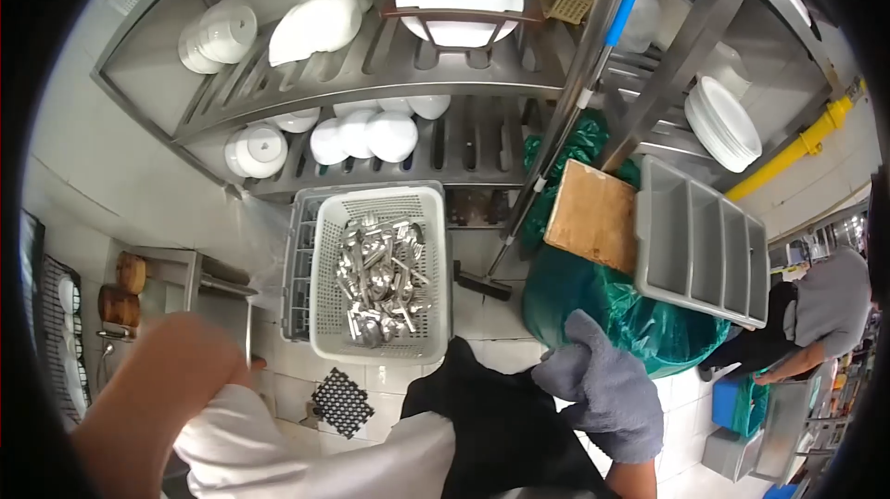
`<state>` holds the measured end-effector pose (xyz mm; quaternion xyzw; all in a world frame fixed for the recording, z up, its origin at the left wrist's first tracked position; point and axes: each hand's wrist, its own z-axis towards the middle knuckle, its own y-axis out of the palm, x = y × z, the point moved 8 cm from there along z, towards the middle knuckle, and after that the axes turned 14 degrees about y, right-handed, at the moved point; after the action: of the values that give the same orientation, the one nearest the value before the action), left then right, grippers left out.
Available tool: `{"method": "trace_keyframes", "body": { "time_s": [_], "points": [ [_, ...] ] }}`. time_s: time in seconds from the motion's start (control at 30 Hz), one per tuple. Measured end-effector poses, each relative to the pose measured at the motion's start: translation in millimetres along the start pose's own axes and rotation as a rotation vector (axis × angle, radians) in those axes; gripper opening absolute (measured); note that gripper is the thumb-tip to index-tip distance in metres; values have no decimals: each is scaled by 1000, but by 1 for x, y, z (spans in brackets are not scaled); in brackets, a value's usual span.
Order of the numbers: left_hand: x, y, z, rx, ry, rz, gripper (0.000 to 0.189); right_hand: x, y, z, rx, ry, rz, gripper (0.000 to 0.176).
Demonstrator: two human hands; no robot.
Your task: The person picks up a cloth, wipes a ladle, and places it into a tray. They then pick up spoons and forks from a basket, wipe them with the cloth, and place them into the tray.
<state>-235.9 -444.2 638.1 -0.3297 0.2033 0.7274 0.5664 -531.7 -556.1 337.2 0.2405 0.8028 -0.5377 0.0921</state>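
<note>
My left hand (pixel 199 351) is raised at the lower left, smeared by motion, its fingers mostly hidden; I see nothing in it. At the lower right a grey towel (pixel 607 392) wraps and covers my right hand, so only the wrist shows below it. The towel hangs in folds beside the green-lined bin (pixel 565 295). Ahead of me stands a white plastic basket (pixel 382 357) heaped with loose metal cutlery (pixel 380 276). It rests on a grey crate (pixel 298 286), apart from both hands.
A grey divided cutlery tray (pixel 656 230) and a wooden board (pixel 591 218) lie across the bin. Metal shelves (pixel 371 91) hold white bowls (pixel 391 135) and plates (pixel 461 3). A squeegee (pixel 484 284) leans nearby. Another person (pixel 830 300) is at the right.
</note>
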Motion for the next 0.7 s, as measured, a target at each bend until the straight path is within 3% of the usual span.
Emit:
{"method": "trace_keyframes", "body": {
  "time_s": [0.1, 0.17, 0.2, 0.23, 0.27, 0.3, 0.33, 0.37, 0.4, 0.47, 0.57, 0.7],
  "points": [
    [-24, -4, -41, 31, -219, 69, 28, 9, 0, -7, 29, 18, 37, 72],
    [-44, 20, -164, -144, -834, 286, 28, 16, 1, -13, 42, 37, 57, 74],
    [-41, 45, -232, -78, -1098, 187, 15, 21, 1, -17, 47, 48, 64, 75],
    [-23, 59, -322, -66, -1470, -3, 17, 23, 2, -19, 51, 58, 72, 75],
    [4, 77, -384, -335, -1700, -21, 19, 26, 4, -20, 51, 71, 76, 76],
    [45, 78, -454, -580, -1687, 1, 27, 26, 6, -20, 51, 79, 81, 77],
    [89, 81, -501, -1145, -1473, 55, 28, 27, 6, -21, 56, 89, 83, 78],
    [136, 79, -546, -1547, -1496, -112, 28, 26, 7, -20, 58, 97, 89, 78],
    [182, 67, -577, -1668, -1619, -284, 30, 25, 9, -20, 53, 104, 92, 79],
    [262, 37, -616, -1725, -1645, -347, 37, 23, 10, -15, 57, 119, 93, 81],
    [289, 30, -579, -1815, -1757, -347, 43, 19, 13, -10, 50, 131, 91, 83],
    [316, 16, -609, -1712, -1625, -103, 38, 10, 15, -3, 35, 128, 86, 86]
  ]
}}
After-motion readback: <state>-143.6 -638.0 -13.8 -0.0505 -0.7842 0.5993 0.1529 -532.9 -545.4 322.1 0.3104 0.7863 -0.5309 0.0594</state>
